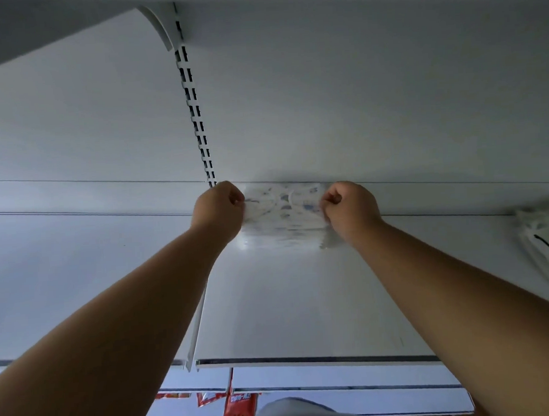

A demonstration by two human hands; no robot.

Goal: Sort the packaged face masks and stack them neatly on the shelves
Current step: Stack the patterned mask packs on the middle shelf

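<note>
Both my left hand (pixel 219 207) and right hand (pixel 349 205) pinch mask packs (pixel 284 213) on shelf (pixel 303 301); slick stack may slide apart.

A stack of clear-wrapped patterned face masks (pixel 284 213) lay on the white metal shelf (pixel 291 302), at its back edge against the rear panel (pixel 324 94). The left hand (pixel 217 210) gripped the stack's left end, the right hand (pixel 351 210) its right end. Another pile of clear-wrapped white masks with black strokes (pixel 547 241) lay toward the shelf's right edge, well apart.
</note>
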